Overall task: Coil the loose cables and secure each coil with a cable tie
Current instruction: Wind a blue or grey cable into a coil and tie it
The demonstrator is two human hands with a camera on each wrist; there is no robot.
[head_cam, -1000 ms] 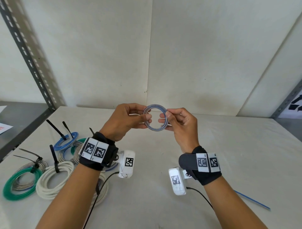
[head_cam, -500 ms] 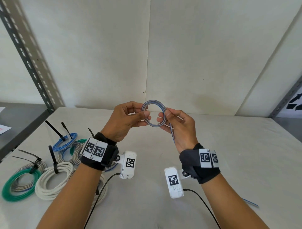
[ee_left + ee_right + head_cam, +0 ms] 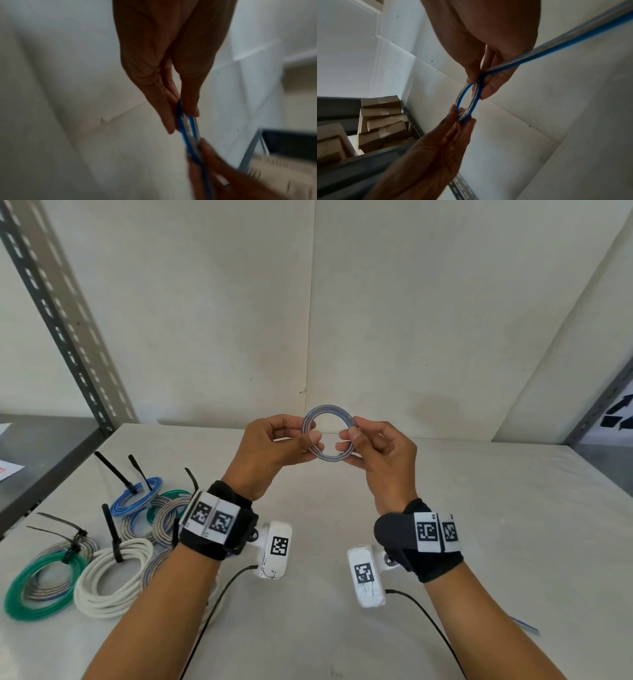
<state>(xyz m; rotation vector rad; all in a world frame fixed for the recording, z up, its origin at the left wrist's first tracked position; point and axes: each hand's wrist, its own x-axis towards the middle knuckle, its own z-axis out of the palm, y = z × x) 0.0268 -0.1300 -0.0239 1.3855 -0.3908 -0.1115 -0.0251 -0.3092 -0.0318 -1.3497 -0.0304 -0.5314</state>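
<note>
A small coil of blue-and-clear cable [image 3: 328,411] is held up above the white table [image 3: 513,508], between both hands. My left hand [image 3: 310,440] pinches its left side with thumb and fingers. My right hand [image 3: 349,440] pinches its right side. In the right wrist view the coil [image 3: 467,100] is a narrow loop, and a loose tail [image 3: 565,39] runs from my right hand's fingers up to the right. The left wrist view is blurred; the coil [image 3: 187,128] shows there between my left fingers. The tail's end [image 3: 525,626] lies on the table behind my right forearm.
Several tied coils lie at the table's left: a green one [image 3: 41,587], a white one [image 3: 113,577], a blue one [image 3: 137,496], each with a black cable tie [image 3: 113,534] standing up. A grey shelf post [image 3: 58,313] rises at far left. Cardboard boxes [image 3: 382,121] sit on shelving.
The hands lowered slightly with the coil. The tail that hung below my right hand half a second ago no longer shows below the coil; less of the cable lies on the table at right.
</note>
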